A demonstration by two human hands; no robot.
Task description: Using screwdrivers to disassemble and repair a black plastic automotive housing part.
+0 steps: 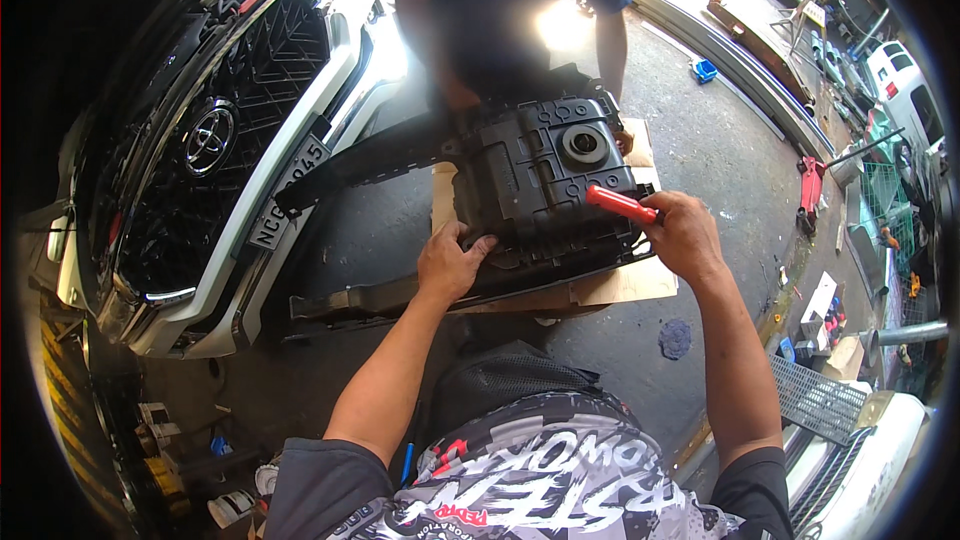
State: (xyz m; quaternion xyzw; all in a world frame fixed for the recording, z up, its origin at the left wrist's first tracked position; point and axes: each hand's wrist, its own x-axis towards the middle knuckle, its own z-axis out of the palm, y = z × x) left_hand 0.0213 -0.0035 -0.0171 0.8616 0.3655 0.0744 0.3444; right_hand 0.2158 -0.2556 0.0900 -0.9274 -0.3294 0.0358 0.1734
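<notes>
A large black plastic car part (505,180), with a boxy middle and a round socket (585,145), lies across flattened cardboard (630,282). Long arms of it reach out to the left. My left hand (452,258) grips its near edge, thumb on top and the other fingers partly hidden. A red-handled screwdriver (622,204) is in my right hand (683,235), over the part's near right corner. Its handle points left, and its shaft is hidden by the hand. Across from me a co-worker's hand (625,143) touches the part's far right side.
Close on the left stands a car's front with a black grille (275,65) and white bumper (290,165). The co-worker in dark clothing (500,15) stands opposite. A small blue object (704,71) lies on the floor. Along the right are a red jack-like tool (811,183) and boxes.
</notes>
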